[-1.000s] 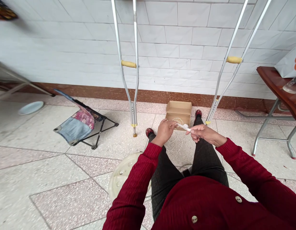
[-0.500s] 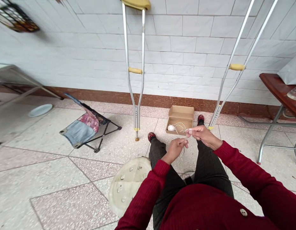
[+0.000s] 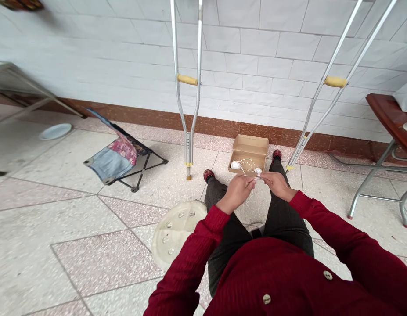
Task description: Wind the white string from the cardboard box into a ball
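My left hand (image 3: 239, 191) is closed, with thumb and fingers pinching thin white string. Close beside it, my right hand (image 3: 277, 184) also pinches the string (image 3: 257, 176), the fingertips of both hands nearly meeting. Just beyond them on the floor stands an open cardboard box (image 3: 251, 144) with its lid raised toward the wall. Inside lies a ball of white string (image 3: 235, 165) on the left, with loose strands curving to a second white bundle, partly hidden by my fingers. A faint loop of string hangs below my hands, between my legs.
Two metal crutches, one left (image 3: 189, 149) and one right (image 3: 304, 142), lean on the tiled wall. A folding stool (image 3: 113, 162), a plate (image 3: 55, 131) and a pale round stool top (image 3: 177, 228) are to the left. A brown table (image 3: 389, 116) stands right.
My hands have drawn closer together, the left rising toward the right. The view has tipped down slightly, and a second white bundle now shows in the box.
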Tool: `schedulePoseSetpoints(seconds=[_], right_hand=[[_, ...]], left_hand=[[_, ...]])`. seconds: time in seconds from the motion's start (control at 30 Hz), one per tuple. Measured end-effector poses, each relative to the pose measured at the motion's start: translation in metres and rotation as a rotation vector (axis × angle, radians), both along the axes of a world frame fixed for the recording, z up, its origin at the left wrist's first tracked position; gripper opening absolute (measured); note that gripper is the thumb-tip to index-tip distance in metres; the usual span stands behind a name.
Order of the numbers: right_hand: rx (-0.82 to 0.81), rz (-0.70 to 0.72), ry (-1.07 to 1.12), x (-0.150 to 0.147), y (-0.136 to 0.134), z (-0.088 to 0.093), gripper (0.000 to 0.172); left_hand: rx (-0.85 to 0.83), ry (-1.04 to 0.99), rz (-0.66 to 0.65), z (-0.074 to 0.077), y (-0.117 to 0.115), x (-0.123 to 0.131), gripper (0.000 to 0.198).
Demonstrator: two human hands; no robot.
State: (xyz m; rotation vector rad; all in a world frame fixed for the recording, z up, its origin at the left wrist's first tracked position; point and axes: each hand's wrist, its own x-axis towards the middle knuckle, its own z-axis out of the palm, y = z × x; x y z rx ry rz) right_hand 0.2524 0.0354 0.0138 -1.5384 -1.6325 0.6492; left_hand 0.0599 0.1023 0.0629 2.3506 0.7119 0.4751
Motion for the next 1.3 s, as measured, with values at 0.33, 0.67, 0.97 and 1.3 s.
schedulePoseSetpoints(seconds=[0.33,0.67,0.97,1.3], right_hand=[[-0.236,0.285,0.496,-0.02,-0.029,0.02,0.037],[-0.128,0.008,0.277,0.0,-0.006,0.012,0.043],[-0.287,0.291,0.248,-0.013,-0.044,-0.001,0.05],[-0.308,0.324,0.703,-0.005,-0.033,0.041,0.085]], left_hand=[[-0.166,-0.064,0.08,-0.015,0.024,0.008,0.029],[-0.342,-0.011,-0.049,-0.04,-0.039,0.003,0.034],[-0.093,-0.061,0.096,-0.003,0.011,-0.008,0.028],[-0.39,-0.058,0.0,-0.037,-0.029,0.005,0.035]])
